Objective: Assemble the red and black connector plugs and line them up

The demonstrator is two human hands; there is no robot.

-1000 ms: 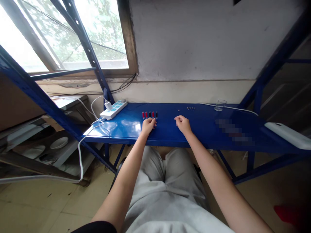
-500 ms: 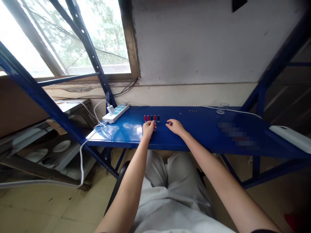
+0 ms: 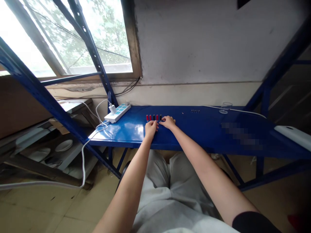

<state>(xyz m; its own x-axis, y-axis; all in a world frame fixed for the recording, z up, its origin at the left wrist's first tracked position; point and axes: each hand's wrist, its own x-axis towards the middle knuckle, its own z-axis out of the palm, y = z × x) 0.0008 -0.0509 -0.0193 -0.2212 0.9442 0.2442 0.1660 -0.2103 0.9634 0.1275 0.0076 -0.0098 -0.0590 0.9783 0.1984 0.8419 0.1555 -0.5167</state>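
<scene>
Several small upright pieces stand in a row on the blue table (image 3: 126, 129): a red piece (image 3: 147, 118) at the left end, and a black piece (image 3: 160, 117) at the right end. My left hand (image 3: 151, 127) rests just in front of the row, fingers curled together; whatever they hold is hidden. Close beside it, my right hand (image 3: 169, 122) has its thumb and fingers pinched at the foot of the right-hand black piece. What lies between those fingertips is too small to make out. Several tiny metallic pieces (image 3: 195, 111) lie farther back on the right.
A white power strip (image 3: 118, 113) with a plugged-in adapter sits at the table's left end, its cable hanging over the edge. A clear glass cup (image 3: 225, 108) stands back right. A white object (image 3: 293, 136) lies at the far right. Blue frame posts rise at both ends.
My right hand has moved left, from apart on the table to the right end of the row, beside my left hand. The left hand stays by the row.
</scene>
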